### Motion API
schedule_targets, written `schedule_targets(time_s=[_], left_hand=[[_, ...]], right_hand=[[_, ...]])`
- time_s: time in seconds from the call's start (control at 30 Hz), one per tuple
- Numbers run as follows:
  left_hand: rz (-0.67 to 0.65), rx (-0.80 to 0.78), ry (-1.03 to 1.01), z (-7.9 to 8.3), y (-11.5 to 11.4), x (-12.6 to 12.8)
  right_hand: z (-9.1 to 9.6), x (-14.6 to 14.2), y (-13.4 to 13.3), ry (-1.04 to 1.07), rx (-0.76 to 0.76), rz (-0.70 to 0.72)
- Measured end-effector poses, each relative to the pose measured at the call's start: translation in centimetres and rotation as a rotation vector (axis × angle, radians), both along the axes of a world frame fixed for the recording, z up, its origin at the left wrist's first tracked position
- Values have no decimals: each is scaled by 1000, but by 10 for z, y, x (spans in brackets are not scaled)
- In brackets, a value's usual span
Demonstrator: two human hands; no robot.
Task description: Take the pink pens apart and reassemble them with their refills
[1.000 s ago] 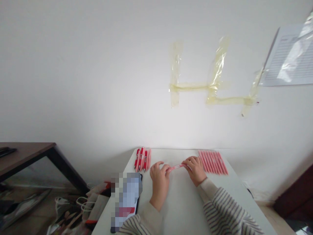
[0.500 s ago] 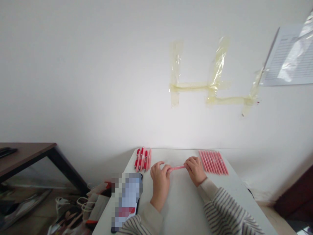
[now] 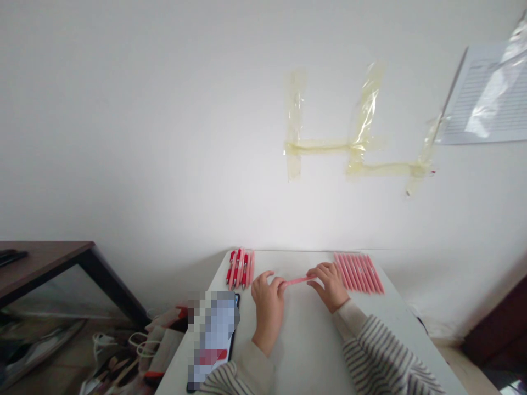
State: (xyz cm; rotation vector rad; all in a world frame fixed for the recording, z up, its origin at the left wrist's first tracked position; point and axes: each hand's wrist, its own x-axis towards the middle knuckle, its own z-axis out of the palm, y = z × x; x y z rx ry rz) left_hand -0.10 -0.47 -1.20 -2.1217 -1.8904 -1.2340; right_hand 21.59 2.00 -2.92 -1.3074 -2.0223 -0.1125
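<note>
A pink pen (image 3: 298, 281) is held level above a white table (image 3: 300, 345), one end in each of my hands. My left hand (image 3: 267, 299) pinches its left end with thumb and forefinger. My right hand (image 3: 329, 284) has curled fingers closed on its right end. A small group of red and pink pens (image 3: 240, 267) lies at the table's far left, just beyond my left hand. A row of several pink pen barrels (image 3: 359, 272) lies at the far right, beside my right hand.
A phone (image 3: 212, 337) with a blurred screen lies on the table's left edge. A dark wooden table (image 3: 45, 260) stands to the left, with bags and cables (image 3: 135, 351) on the floor between. Old tape strips (image 3: 354, 148) and a sheet of paper (image 3: 488, 101) are on the wall.
The pen now shows as one pink piece between my hands, where a pale middle section showed a second ago. My hands have barely shifted.
</note>
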Motion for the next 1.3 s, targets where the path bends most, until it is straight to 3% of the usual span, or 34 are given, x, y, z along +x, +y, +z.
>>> schedule_targets(time_s=[0.33, 0.87, 1.3], left_hand=[[-72, 17, -41, 3, -2, 0], [-8, 3, -34, 5, -1, 0], [-1, 20, -23, 2, -1, 0]], right_hand=[[-1, -3, -1, -13, 23, -25], [1, -5, -3, 1, 25, -87], [-1, -3, -1, 63, 6, -34]])
